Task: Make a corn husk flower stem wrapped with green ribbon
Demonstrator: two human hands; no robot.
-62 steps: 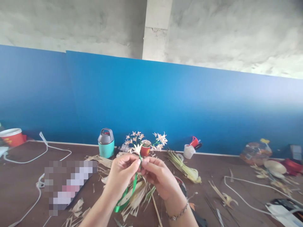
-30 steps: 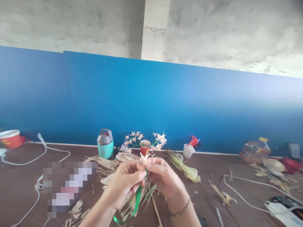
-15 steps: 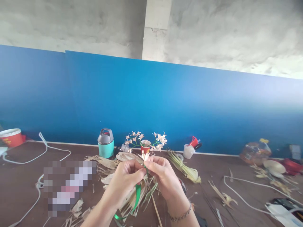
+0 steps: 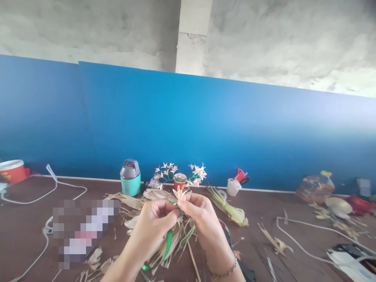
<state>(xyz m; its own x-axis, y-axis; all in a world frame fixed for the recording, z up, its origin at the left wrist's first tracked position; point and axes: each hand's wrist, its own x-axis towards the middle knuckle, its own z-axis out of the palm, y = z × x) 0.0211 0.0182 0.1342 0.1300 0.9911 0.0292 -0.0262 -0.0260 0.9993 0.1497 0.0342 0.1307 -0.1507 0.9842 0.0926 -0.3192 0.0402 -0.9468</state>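
Both hands meet above a brown table (image 4: 26, 235), pinching a small cream straw flower (image 4: 179, 192) on a green stem. My left hand (image 4: 154, 225) is closed, its thumb and fingers pressing a green ribbon (image 4: 167, 244) against the stem just below the flower. The ribbon hangs down in a loop under this hand. My right hand (image 4: 202, 221), with a bracelet on the wrist, pinches the stem from the right. Dried husk strips (image 4: 179, 241) lie under the hands.
At the back stand a teal jar with a grey lid (image 4: 130, 177), a red cup of finished flowers (image 4: 179, 177), a white cup (image 4: 234, 187) and a green leaf bundle (image 4: 227, 206). White cords (image 4: 296, 243) cross both sides. A red tub (image 4: 11, 171) sits far left.
The flower and both hands have shifted slightly right and lower. The ribbon's upper part has been drawn in closer to the stem, and its loop hangs lower.
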